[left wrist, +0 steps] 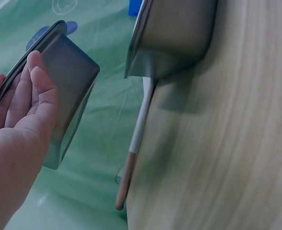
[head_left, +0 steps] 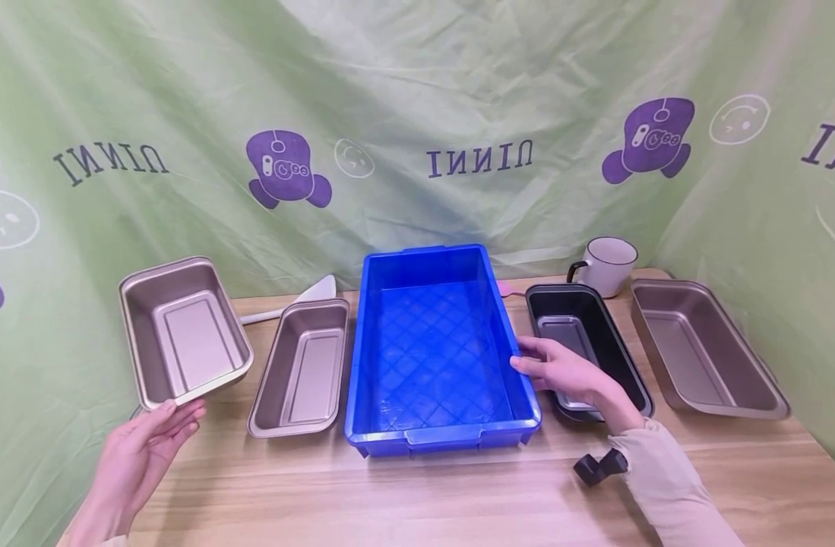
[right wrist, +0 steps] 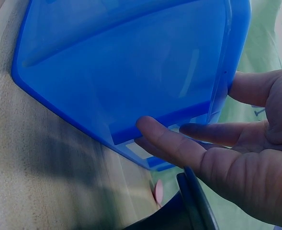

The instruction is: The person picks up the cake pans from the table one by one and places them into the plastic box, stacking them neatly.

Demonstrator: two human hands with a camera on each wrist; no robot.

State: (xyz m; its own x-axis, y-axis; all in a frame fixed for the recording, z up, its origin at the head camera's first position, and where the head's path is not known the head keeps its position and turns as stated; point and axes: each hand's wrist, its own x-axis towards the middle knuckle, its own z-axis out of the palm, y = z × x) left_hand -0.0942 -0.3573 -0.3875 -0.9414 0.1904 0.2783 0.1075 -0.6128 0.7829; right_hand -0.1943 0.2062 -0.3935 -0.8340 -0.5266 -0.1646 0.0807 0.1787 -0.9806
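Observation:
My left hand point(head_left: 143, 448) pinches the near rim of a champagne-coloured loaf pan point(head_left: 198, 342), thumb on top and fingers beneath. That pan is tilted and raised off the table at the far left; its underside point(left wrist: 71, 72) faces the left wrist camera. On its right side, the blue plastic bin point(head_left: 441, 349) is held at the rim by my right hand point(head_left: 561, 372). In the right wrist view the fingers point(right wrist: 167, 139) lie against the bin's outer wall point(right wrist: 131, 81), with the thumb at the rim. Nothing lies inside the bin.
A second champagne loaf pan point(head_left: 308, 372) stands left of the bin, before a white spatula point(head_left: 317, 291). To the right are a black loaf pan point(head_left: 618, 365), another champagne pan point(head_left: 711, 349) and a white mug point(head_left: 608, 266). A green printed curtain point(head_left: 417, 91) encloses the table point(head_left: 362, 501).

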